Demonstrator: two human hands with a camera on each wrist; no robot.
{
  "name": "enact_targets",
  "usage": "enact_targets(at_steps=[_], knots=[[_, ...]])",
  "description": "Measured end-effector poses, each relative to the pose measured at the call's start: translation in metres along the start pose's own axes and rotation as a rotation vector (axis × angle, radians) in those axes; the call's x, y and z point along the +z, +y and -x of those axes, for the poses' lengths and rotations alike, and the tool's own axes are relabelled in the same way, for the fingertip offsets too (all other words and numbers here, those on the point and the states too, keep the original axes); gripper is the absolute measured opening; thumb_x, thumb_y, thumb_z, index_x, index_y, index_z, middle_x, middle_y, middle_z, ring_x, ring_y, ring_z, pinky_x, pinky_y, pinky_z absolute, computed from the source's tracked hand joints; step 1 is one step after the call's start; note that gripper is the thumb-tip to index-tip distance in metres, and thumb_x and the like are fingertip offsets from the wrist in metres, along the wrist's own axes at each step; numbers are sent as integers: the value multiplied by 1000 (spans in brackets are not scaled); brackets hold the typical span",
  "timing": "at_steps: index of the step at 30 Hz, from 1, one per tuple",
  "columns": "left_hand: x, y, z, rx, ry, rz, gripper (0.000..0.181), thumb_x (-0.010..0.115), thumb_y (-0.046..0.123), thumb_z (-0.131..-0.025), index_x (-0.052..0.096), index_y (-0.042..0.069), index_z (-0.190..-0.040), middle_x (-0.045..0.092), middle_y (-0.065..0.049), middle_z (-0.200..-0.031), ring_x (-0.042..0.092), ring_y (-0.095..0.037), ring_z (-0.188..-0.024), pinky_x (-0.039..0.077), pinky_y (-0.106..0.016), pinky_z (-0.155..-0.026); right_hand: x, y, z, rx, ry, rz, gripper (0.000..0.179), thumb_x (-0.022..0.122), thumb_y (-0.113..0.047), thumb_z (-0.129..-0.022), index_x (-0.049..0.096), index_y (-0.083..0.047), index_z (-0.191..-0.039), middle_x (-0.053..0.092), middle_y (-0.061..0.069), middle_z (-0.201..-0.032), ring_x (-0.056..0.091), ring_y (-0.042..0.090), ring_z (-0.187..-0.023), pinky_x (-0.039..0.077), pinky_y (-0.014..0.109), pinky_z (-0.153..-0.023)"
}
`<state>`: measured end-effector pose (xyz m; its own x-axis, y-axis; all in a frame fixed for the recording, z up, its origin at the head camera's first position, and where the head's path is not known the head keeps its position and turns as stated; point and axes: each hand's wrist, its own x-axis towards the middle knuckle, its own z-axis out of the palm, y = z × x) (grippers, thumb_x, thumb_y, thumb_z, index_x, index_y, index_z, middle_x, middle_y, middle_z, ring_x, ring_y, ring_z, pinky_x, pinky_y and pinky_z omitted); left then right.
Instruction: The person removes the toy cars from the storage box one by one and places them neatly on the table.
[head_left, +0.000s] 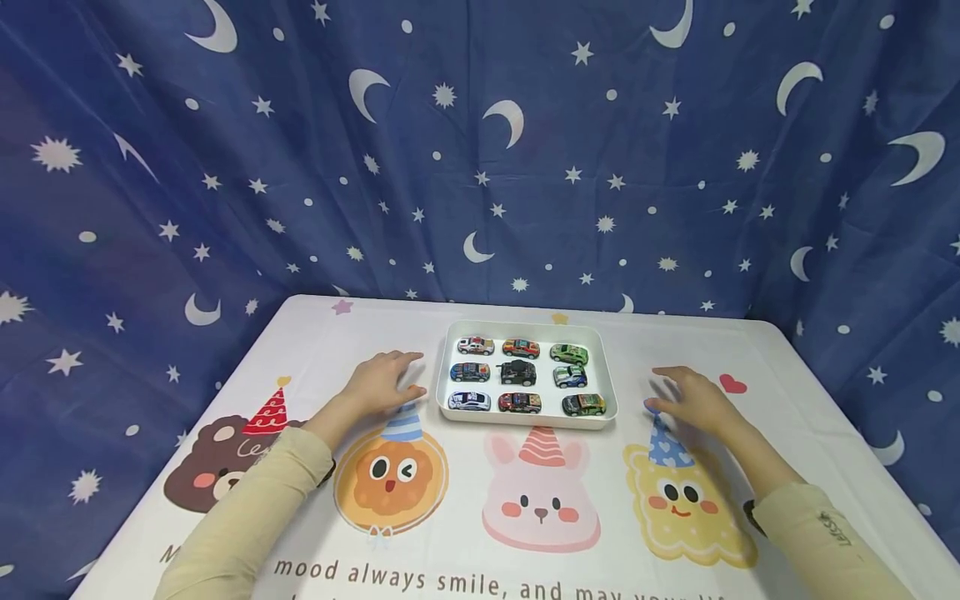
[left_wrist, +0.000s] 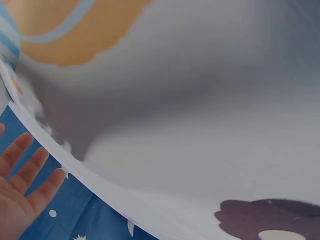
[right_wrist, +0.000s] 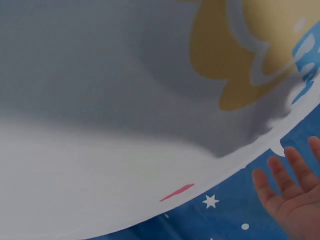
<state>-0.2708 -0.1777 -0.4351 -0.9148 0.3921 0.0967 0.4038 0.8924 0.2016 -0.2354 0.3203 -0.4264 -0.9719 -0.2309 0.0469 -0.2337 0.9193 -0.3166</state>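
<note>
A white tray (head_left: 531, 419) on the table holds several toy cars in three rows. In its middle sits a black toy tank (head_left: 517, 372); a green car (head_left: 569, 354) is at the back right and a white car (head_left: 469, 402) at the front left. My left hand (head_left: 382, 382) is just left of the tray, apart from it, with nothing in its fingers. Farther off on the right side, my right hand (head_left: 693, 398) is also bare. Spread fingers of the left hand (left_wrist: 25, 182) and right hand (right_wrist: 295, 187) show in the wrist views.
A white tablecloth (head_left: 465, 492) printed with cartoon animals and lettering covers the table. Behind and beside it hangs a blue curtain (head_left: 525, 192) with moons and stars.
</note>
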Motion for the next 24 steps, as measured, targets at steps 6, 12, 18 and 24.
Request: enact_targets(at_steps=[6,12,18,24], knots=[[-3,3,-4,-21,-32,13,48,64,39,-85,61,9,-122,63,-14,-122,58,-35,-111,50,-50,-95,-2,0,2,3,1,-60,54,71,-25,-82,55,7,-123,53,34,-125,45,52,-118,40,64,-99],[-3,7,-4,-79,-14,100,36,61,31,-88,67,7,-113,66,-16,-116,61,-35,-108,51,-50,-94,-5,-11,4,7,9,-58,46,68,-19,-85,57,7,-121,55,31,-124,48,50,-117,41,63,-99],[-4,11,1,-135,2,160,34,60,31,-89,68,7,-111,68,-15,-110,63,-32,-102,52,-49,-90,-13,-30,1,1,43,-22,43,68,-17,-85,59,5,-120,59,28,-121,54,46,-111,47,60,-94],[-3,21,0,-162,31,278,31,61,29,-90,69,7,-110,69,-14,-107,64,-30,-99,53,-47,-88,-16,-46,0,-76,61,1,40,69,-14,-84,60,6,-118,61,27,-118,57,44,-107,49,58,-92]])
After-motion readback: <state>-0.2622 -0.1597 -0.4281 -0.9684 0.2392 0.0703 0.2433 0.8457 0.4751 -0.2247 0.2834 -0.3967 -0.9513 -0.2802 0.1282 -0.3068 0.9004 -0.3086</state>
